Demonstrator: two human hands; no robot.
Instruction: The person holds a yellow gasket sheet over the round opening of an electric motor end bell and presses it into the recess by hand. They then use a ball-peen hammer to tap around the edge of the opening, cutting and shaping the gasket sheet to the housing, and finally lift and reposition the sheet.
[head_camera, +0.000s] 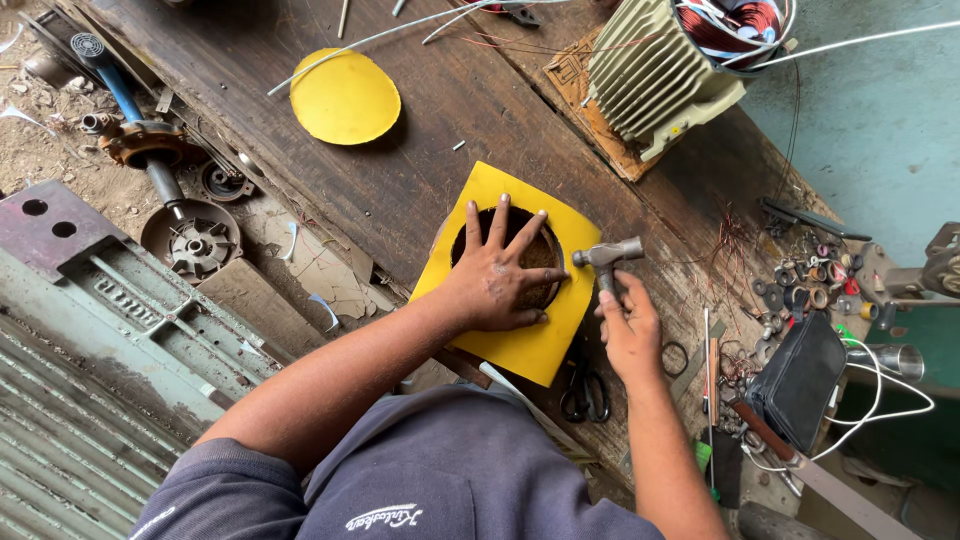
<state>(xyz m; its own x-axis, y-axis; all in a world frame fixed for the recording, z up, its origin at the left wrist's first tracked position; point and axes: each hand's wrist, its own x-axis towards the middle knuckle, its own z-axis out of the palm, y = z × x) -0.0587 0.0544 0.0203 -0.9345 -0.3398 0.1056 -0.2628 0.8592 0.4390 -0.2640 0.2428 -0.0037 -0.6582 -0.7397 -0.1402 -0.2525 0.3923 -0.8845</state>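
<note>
On the dark wooden surface (420, 190), a yellow disc (345, 97) is seen lying apart toward the upper left, already cut free, which suggests that one round piece has been finished. Nearer the middle, a yellow square sheet (520, 345) with a round hole through it is laid over a dark round part (540, 255), and by the look of it this second piece is only partly worked: the opening is made, but the sheet is judged not yet trimmed. The left hand (495, 280) is pressed flat on the sheet, fingers spread wide across the hole, nothing being grasped in its grip. Just to the right, a small hammer (608, 258) is clenched by the handle in the right hand (630, 335), its head held at the sheet's right edge. Scissors (585, 392) lie below, and a finned motor housing (660, 70) stands at the upper right.
</note>
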